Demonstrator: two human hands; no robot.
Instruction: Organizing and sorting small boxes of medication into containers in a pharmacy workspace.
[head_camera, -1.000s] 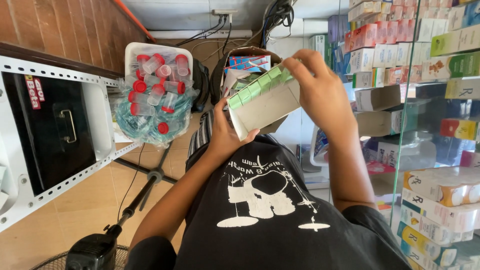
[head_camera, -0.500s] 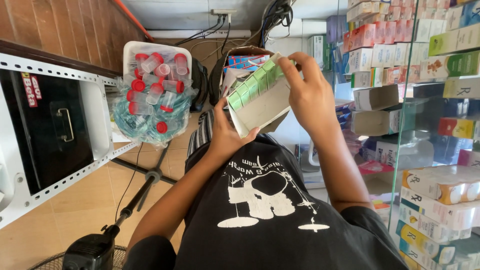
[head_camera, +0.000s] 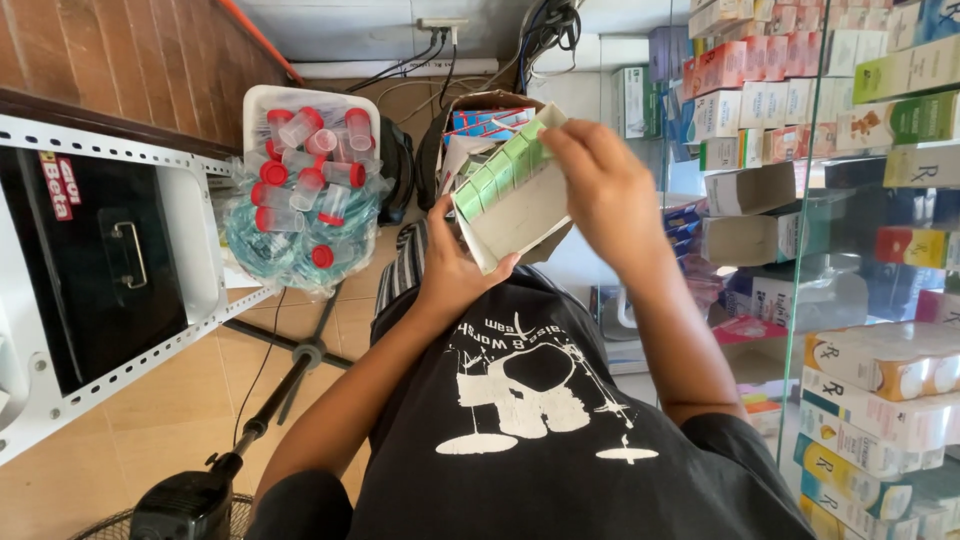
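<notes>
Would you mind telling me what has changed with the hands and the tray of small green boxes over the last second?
The right hand slid slightly left along the row of small green boxes. The left hand still supports the white tray from below; nothing was released.

The open white carton (head_camera: 515, 205) with its row of small green boxes (head_camera: 500, 165) is now held slightly lower and further left than a second ago, tilted a little more steeply. The right hand (head_camera: 600, 195) is shifted down along the carton's upper end, its fingertips now laid on the topmost green box. The left hand (head_camera: 455, 270) is lowered with the carton.
</notes>
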